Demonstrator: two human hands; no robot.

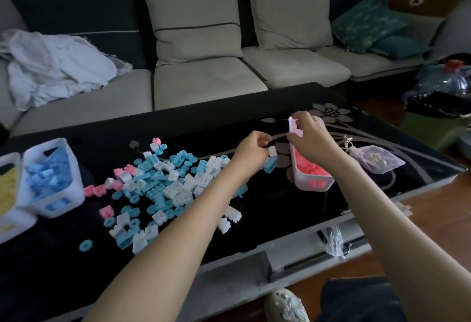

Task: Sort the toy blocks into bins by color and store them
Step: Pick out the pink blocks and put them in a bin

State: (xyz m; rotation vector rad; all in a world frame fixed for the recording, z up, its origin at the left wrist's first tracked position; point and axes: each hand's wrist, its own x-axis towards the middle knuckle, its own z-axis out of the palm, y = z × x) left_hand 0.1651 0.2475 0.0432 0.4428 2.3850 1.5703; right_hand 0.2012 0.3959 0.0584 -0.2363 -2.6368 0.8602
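Right hand (pixel 311 136) grips the white plastic bin of pink blocks (pixel 313 186); left hand (pixel 251 148), at its nine o'clock, curled, hold unclear.

I logged the right hand (pixel 309 136) gripping the far rim of the pink-block bin (pixel 312 185), which sat tilted on the table (pixel 204 117). The left hand (pixel 251 148) was curled just beside it, with a white block (pixel 272 151) at its fingertips; I could not confirm the grip. Loose blocks (pixel 165 186) lay to the left.
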